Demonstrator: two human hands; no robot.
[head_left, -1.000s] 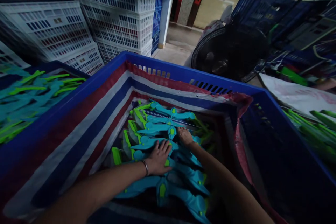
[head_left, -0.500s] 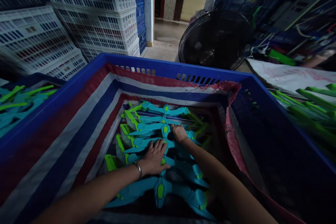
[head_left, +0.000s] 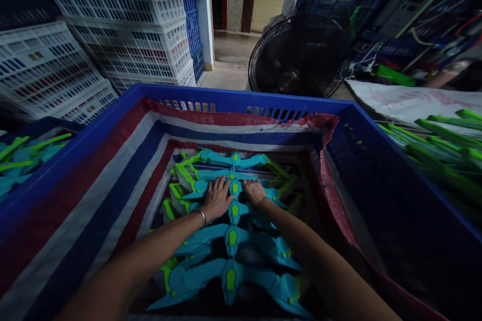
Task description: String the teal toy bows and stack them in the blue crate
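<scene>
Several teal toy bows (head_left: 230,278) with lime-green parts lie in a row, one behind another, inside a blue crate (head_left: 226,94) lined with striped cloth (head_left: 150,133). My left hand (head_left: 217,199), a silver bangle at its wrist, rests with fingers stretched out on the left limbs of the middle bows, beside their centre grips. Just right of the centre line, my right hand (head_left: 254,191) has its fingers bent over a bow's limb; the fingertips are partly hidden. Thin white strings run across the far bows.
White crates (head_left: 124,45) stand stacked at the left. A black fan (head_left: 297,57) stands beyond the crate. Green pieces (head_left: 448,145) lie at the right, more teal and green parts (head_left: 26,160) at the left. Another person's arm (head_left: 448,72) shows at the far right.
My left hand has slid forward and slightly left, away from the nearer bows to those by my right hand. My right hand stays at nearly the same bow. The view has shifted slightly.
</scene>
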